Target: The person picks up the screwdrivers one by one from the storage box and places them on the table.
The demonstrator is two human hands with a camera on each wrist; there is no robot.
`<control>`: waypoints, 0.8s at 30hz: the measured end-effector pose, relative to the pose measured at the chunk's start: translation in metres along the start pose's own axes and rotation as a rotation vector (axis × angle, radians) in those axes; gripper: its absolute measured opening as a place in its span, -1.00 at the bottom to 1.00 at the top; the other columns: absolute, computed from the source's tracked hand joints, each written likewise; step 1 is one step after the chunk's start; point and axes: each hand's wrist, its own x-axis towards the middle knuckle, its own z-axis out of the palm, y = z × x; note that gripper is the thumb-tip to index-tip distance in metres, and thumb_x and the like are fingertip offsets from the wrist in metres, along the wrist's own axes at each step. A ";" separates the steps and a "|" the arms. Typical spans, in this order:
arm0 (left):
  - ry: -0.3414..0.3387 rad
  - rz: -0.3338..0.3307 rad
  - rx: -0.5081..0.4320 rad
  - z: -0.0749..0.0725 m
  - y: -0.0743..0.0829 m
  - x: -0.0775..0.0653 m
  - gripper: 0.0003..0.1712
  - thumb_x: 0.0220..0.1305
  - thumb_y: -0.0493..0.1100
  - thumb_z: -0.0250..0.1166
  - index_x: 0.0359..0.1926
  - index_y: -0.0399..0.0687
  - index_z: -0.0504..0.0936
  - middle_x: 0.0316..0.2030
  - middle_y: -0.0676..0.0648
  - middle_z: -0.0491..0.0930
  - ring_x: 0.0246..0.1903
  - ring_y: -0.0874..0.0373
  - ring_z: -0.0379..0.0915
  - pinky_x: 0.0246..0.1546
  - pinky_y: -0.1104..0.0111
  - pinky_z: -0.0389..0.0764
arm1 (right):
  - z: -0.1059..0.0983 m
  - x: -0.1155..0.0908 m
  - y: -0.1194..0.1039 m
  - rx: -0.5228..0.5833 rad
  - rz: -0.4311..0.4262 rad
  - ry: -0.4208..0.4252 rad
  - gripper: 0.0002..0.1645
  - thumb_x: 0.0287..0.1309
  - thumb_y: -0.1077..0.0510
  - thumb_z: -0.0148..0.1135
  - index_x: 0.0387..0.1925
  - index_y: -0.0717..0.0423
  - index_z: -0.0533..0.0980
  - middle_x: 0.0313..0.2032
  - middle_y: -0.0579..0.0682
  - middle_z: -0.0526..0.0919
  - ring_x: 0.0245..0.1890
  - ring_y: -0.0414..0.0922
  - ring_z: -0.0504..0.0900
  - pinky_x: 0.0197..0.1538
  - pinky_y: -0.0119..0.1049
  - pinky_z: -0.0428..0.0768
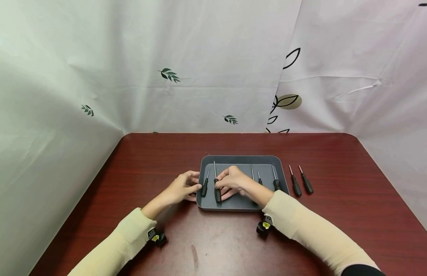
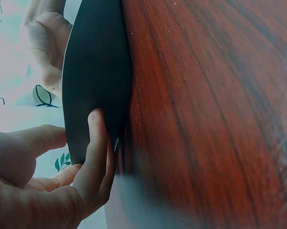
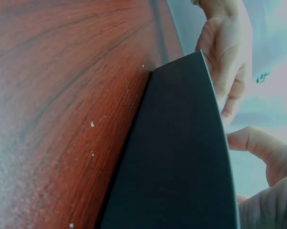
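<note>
In the head view a grey tray holds several screwdrivers with black handles. My left hand grips the tray's left side; in the left wrist view, its fingers lie against the outer wall and the thumb reaches the rim. Inside the tray, my right hand holds a screwdriver by its black handle, the shaft pointing to the far side. A shorter screwdriver lies left of it, near the left wall. The tray's wall hides the right fingertips in the right wrist view.
Right of my right hand in the tray lie a long-shafted screwdriver, a short one and a thicker-handled one. Two more screwdrivers, one nearer the tray and one farther right, lie on the red-brown table. White curtains stand behind.
</note>
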 end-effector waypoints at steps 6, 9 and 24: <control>-0.008 0.009 0.009 -0.001 0.001 0.000 -0.41 0.44 -0.38 0.17 0.37 -0.54 0.18 0.04 -0.45 0.42 -0.14 -0.10 0.59 -0.32 0.10 0.76 | -0.005 -0.003 -0.001 0.028 0.007 -0.014 -0.67 0.05 0.47 0.27 -0.08 0.44 0.50 -0.42 0.27 0.68 -0.55 0.03 0.72 -0.35 -0.07 0.76; -0.008 0.013 0.015 -0.001 0.000 0.001 -0.40 0.43 -0.38 0.17 0.37 -0.54 0.18 0.05 -0.45 0.41 -0.13 -0.10 0.59 -0.32 0.10 0.76 | -0.007 -0.004 -0.001 0.030 0.006 -0.017 -0.67 0.04 0.48 0.27 -0.09 0.44 0.52 -0.44 0.27 0.68 -0.54 0.03 0.72 -0.34 -0.07 0.76; 0.001 -0.002 0.019 0.000 0.001 -0.001 -0.41 0.44 -0.38 0.17 0.38 -0.52 0.19 0.04 -0.43 0.41 -0.15 -0.08 0.59 -0.31 0.10 0.76 | -0.018 -0.011 0.001 0.048 0.009 -0.036 -0.62 0.03 0.49 0.29 -0.05 0.46 0.52 -0.42 0.22 0.67 -0.54 -0.03 0.70 -0.32 -0.10 0.76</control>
